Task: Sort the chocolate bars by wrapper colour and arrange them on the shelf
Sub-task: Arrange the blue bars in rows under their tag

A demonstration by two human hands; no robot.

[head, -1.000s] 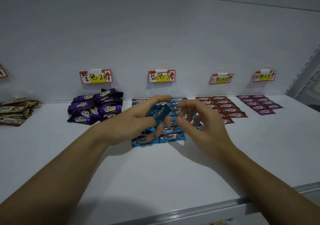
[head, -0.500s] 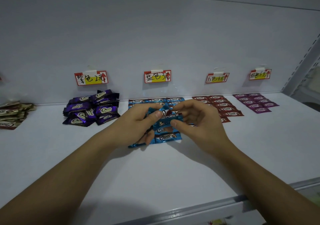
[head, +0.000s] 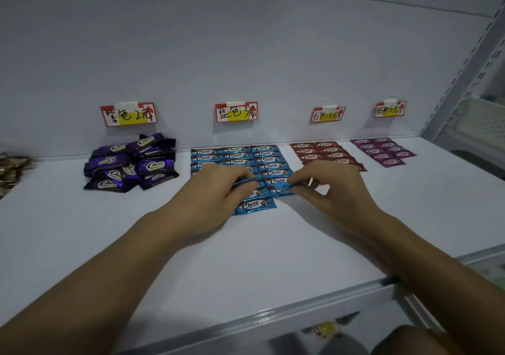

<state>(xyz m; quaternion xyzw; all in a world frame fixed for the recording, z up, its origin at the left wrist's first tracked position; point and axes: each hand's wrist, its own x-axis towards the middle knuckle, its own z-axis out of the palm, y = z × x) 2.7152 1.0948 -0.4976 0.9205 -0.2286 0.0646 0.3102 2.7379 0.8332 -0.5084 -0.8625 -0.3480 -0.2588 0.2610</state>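
Note:
Blue chocolate bars (head: 237, 155) lie in neat rows on the white shelf (head: 246, 262) under the blue price label (head: 236, 112). My left hand (head: 216, 191) is curled over the front of the rows and grips a blue wrapper edge between thumb and fingers. My right hand (head: 330, 188) pinches the end of a blue bar (head: 281, 186) at the front of the right column, low on the shelf. One blue bar (head: 255, 205) lies alone in front of the rows. How many bars my left hand covers is hidden.
A loose pile of purple bars (head: 131, 165) sits to the left, gold bars (head: 11, 170) at the far left edge. Red bars (head: 322, 151) and pink bars (head: 382, 150) lie in rows to the right. A shelf upright (head: 464, 76) rises at the right.
Both hands have dropped from above the rows down onto the shelf. The blue bar passed from my left hand to my right fingers now lies at the front of the right column.

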